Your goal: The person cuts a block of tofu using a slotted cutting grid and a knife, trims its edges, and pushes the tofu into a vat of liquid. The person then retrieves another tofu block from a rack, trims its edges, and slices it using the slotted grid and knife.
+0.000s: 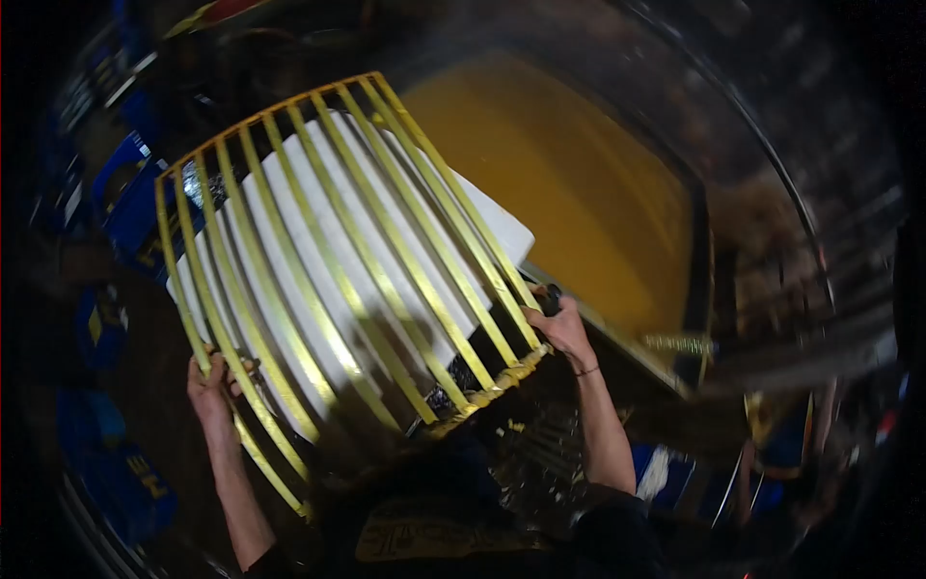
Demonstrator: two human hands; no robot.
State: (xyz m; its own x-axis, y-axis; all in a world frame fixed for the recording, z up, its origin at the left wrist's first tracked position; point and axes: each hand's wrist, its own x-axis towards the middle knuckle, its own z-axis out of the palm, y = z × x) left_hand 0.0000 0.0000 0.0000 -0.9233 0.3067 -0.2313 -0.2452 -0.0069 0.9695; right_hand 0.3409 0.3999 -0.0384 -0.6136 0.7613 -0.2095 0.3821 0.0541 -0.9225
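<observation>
A rack of yellow bars [331,338] is tilted in front of me, its bars joined by a rail along the far end. My left hand [206,388] is closed round an outer bar on the left. On the right, my right hand [563,330] grips the near corner beside a lumpy yellow end piece [492,386]. Behind the bars is a large white slab or sheet [503,224], sticking out at the right. I cannot tell whether it touches the rack. My shadow darkens the near bars.
A dark-rimmed vat of yellow-brown liquid [569,174] lies beyond the rack to the right. Blue containers [130,198] with yellow markings stand along the left. Parts of another person's arms [820,415] seem visible at lower right, blurred. Yellow bits [516,426] litter the floor.
</observation>
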